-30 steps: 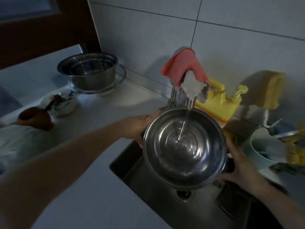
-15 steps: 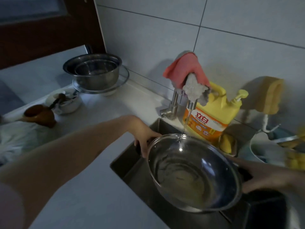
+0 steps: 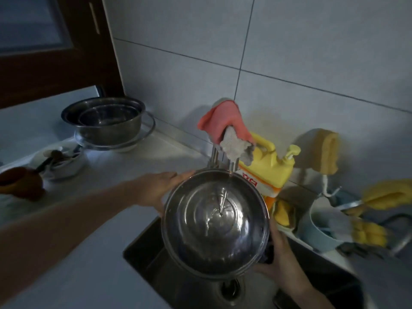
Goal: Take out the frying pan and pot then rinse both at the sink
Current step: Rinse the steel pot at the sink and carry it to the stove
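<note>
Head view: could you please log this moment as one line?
step: rinsing pot | left hand: rim | right hand: rim | faucet: running | over sink

The pale table [image 3: 93, 259] carries stacked steel bowls [image 3: 104, 121] on a glass lid at the back, a white dish [image 3: 66, 161] of utensils (contents dim), and a brown cup [image 3: 21, 182] at the left edge; right, a yellow soap jug [image 3: 267, 166] stands by the wall.
</note>
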Available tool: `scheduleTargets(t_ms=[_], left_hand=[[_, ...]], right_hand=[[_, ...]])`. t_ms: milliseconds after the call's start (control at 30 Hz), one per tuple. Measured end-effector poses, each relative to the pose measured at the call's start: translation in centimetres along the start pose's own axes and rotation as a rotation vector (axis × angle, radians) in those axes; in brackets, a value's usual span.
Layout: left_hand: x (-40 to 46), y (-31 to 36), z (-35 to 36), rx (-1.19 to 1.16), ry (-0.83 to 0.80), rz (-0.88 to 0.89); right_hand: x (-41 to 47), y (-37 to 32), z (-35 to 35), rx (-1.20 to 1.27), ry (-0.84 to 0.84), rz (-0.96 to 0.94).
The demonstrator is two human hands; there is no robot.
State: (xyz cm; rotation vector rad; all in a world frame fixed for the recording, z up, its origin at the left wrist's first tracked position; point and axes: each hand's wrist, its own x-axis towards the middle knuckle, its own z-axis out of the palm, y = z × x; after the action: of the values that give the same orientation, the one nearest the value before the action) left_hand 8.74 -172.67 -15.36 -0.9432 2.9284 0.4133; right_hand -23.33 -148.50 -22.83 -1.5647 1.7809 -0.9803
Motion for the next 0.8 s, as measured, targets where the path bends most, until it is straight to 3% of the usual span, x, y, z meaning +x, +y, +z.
scheduleTargets(t_ms=[233, 400, 533, 800], left_hand=[[-1.7, 3.7, 7.0, -0.035, 0.155, -0.106], [-3.5, 5.4, 9.9, 0.227, 0.535, 0.054], [-4.2, 6.4, 8.2, 0.351, 0.742, 0.150], [-5.4, 8.7, 1.2, 0.460, 0.955, 0.256]], right_hand=[[-1.3, 0.7, -5.1, -0.390, -0.020, -0.045], [-4.2, 0.2, -6.0, -0.620, 0.131, -0.185], [-6.4, -1.3, -6.3, -0.743, 0.289, -0.310], [-9.1, -6.3, -9.9, -0.840, 0.527, -0.520]])
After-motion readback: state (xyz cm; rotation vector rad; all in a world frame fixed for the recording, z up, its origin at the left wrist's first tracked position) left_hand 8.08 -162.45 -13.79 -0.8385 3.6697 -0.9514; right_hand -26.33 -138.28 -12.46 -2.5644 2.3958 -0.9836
